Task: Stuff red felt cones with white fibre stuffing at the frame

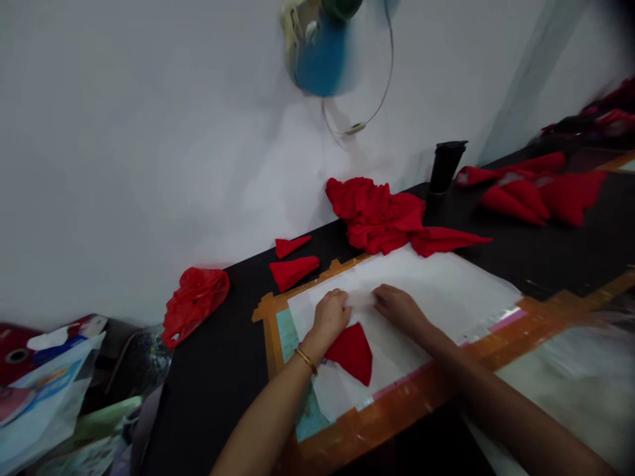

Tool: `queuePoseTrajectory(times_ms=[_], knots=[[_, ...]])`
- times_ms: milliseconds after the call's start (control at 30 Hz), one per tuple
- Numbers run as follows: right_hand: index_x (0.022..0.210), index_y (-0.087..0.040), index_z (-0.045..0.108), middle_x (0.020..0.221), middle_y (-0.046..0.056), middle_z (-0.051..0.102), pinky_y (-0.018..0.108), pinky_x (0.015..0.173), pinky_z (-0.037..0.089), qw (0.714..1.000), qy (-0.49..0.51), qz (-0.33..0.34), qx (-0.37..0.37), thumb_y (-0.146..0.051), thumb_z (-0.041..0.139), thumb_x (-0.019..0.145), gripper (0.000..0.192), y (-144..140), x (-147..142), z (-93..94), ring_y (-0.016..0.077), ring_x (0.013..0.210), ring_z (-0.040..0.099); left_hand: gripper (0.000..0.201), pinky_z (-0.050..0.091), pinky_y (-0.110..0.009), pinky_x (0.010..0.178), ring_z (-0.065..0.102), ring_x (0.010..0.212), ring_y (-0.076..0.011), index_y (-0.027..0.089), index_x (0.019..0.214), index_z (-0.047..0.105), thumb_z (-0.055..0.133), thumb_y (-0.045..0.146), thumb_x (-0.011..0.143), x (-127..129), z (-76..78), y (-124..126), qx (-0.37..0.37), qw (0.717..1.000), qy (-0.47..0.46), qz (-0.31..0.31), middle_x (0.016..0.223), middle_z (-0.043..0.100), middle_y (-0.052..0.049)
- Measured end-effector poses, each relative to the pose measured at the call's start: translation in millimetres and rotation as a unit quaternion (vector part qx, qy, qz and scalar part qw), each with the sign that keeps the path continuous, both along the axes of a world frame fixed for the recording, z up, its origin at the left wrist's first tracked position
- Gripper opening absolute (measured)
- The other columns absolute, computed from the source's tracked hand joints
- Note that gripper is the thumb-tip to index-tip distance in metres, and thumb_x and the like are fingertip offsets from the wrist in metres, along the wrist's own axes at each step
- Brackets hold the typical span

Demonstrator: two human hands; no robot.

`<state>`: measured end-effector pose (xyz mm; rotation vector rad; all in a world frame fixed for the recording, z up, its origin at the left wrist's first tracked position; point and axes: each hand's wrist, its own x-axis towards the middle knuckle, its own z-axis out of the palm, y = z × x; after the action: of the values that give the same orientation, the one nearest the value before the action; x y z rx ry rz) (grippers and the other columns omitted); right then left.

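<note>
Red piece (353,354) lies on the white paper (459,287), flat-looking, fan-shaped, matte cloth, narrow end by the left wrist. Left hand (332,314) just above it, fingers curled in, thumb side pinching one end of a pale strip (361,299). Right hand (397,305) faces it, fingers bent and closed, pinching the other end. Strip is blurred; probably clear tape or film. Gold bangle (306,360) on left wrist.

Paper sits on a teal mat (310,418), edged with shiny brown tape (367,433), on the black table (213,383).

Containers: red bag (196,304), thin crinkled plastic, at the table's left edge, contents unreadable. Black cup (446,166), tapered, upright, near the wall. White bag (54,390), printed plastic, lower left.

Cloth: crumpled red heap (374,215) at the paper's far edge; two small wedges (296,271) left of it; several rolled red cones (516,195) right of the cup. Blue fan (322,56) on the wall, smeared by motion.
</note>
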<state>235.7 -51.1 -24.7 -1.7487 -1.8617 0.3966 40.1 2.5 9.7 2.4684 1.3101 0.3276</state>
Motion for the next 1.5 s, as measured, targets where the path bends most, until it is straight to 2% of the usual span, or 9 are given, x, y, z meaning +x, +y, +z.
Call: queuePoseTrajectory(times_ms=[200,400,567,733,833,1000,1300,1400,1500], knots=[[0.089,-0.019,0.066,0.085,0.007,0.073,0.030,0.070,0.048,0.998,0.062,-0.024,-0.008,-0.030,0.053,0.083,0.018,3.1,22.2,-5.7,0.0222,0.075,0.067,0.010,0.045,-0.034,0.084,0.059,0.091,-0.0240,0.018,0.077,0.062,0.055,0.011,0.078,-19.7,1.8,10.5,0.002,0.999,-0.016,0.031,0.089,0.064,-0.009],[0.087,-0.021,0.067,0.079,0.003,0.073,0.028,0.066,0.048,0.994,0.106,-0.012,-0.007,-0.035,0.051,0.084,0.021,3.5,15.5,-6.4,0.0188,0.068,0.066,0.041,0.041,-0.034,0.099,0.051,0.113,-0.0242,0.019,0.119,0.058,0.066,0.030,0.080,-0.9,-1.3,-0.7,0.018,0.997,-0.072,-0.008,0.117,0.060,-0.009],[0.085,-0.021,0.067,0.081,0.003,0.072,0.028,0.069,0.047,0.995,0.095,-0.003,0.006,-0.028,0.051,0.080,0.018,7.4,4.1,-4.4,0.0187,0.073,0.065,0.007,0.043,-0.035,0.093,0.052,0.102,-0.0241,0.019,0.086,0.066,0.063,0.024,0.081,21.9,-5.9,-2.5,0.015,0.996,-0.084,-0.033,0.101,0.062,-0.008],[0.080,-0.019,0.065,0.075,0.003,0.069,0.028,0.065,0.045,0.997,0.072,-0.029,0.012,-0.024,0.049,0.077,0.017,5.0,16.2,-5.0,0.0183,0.068,0.063,0.014,0.043,-0.036,0.090,0.053,0.094,-0.0220,0.018,0.070,0.059,0.056,0.016,0.083,9.4,-6.1,8.5,0.011,0.994,-0.107,-0.013,0.090,0.062,-0.008],[0.084,-0.019,0.065,0.078,0.004,0.068,0.028,0.065,0.047,0.997,0.062,-0.028,0.022,-0.026,0.049,0.081,0.018,3.1,19.4,-6.4,0.0177,0.067,0.062,0.015,0.044,-0.035,0.086,0.055,0.089,-0.0203,0.018,0.069,0.058,0.055,0.015,0.084,0.9,-8.2,12.0,0.004,0.992,-0.126,0.010,0.087,0.062,-0.006],[0.110,-0.021,0.062,0.115,0.008,0.063,0.029,0.077,0.049,0.998,0.027,0.014,0.048,-0.036,0.056,0.086,0.028,2.4,-2.1,-5.0,0.0198,0.091,0.063,0.007,0.046,-0.032,0.085,0.058,0.090,-0.0194,0.017,0.082,0.062,0.055,0.015,0.084,11.6,-17.8,6.9,-0.004,0.988,-0.153,0.024,0.092,0.065,-0.007],[0.084,-0.018,0.066,0.090,0.010,0.068,0.033,0.076,0.050,0.998,-0.014,0.002,0.058,-0.028,0.048,0.091,0.022,7.6,4.0,-15.6,0.0235,0.086,0.063,0.011,0.045,-0.037,0.089,0.057,0.092,-0.0211,0.017,0.081,0.061,0.052,0.012,0.083,-3.1,-13.9,11.7,0.000,0.986,-0.164,0.031,0.091,0.063,-0.007],[0.096,-0.020,0.067,0.102,0.009,0.069,0.034,0.079,0.052,0.997,0.000,0.011,0.071,-0.032,0.051,0.090,0.021,5.9,14.3,-18.1,0.0219,0.088,0.064,0.013,0.044,-0.037,0.095,0.056,0.102,-0.0215,0.018,0.094,0.064,0.058,0.016,0.082,-11.8,-9.4,10.2,-0.006,0.985,-0.171,0.027,0.104,0.063,-0.008],[0.119,-0.021,0.059,0.124,0.010,0.061,0.034,0.082,0.054,0.995,0.021,-0.008,0.101,-0.038,0.056,0.088,0.035,-1.4,28.2,-16.7,0.0205,0.090,0.065,0.044,0.044,-0.037,0.096,0.053,0.111,-0.0228,0.021,0.122,0.057,0.066,0.028,0.080,-25.7,-1.1,5.0,-0.009,0.983,-0.179,0.028,0.122,0.056,-0.010]])
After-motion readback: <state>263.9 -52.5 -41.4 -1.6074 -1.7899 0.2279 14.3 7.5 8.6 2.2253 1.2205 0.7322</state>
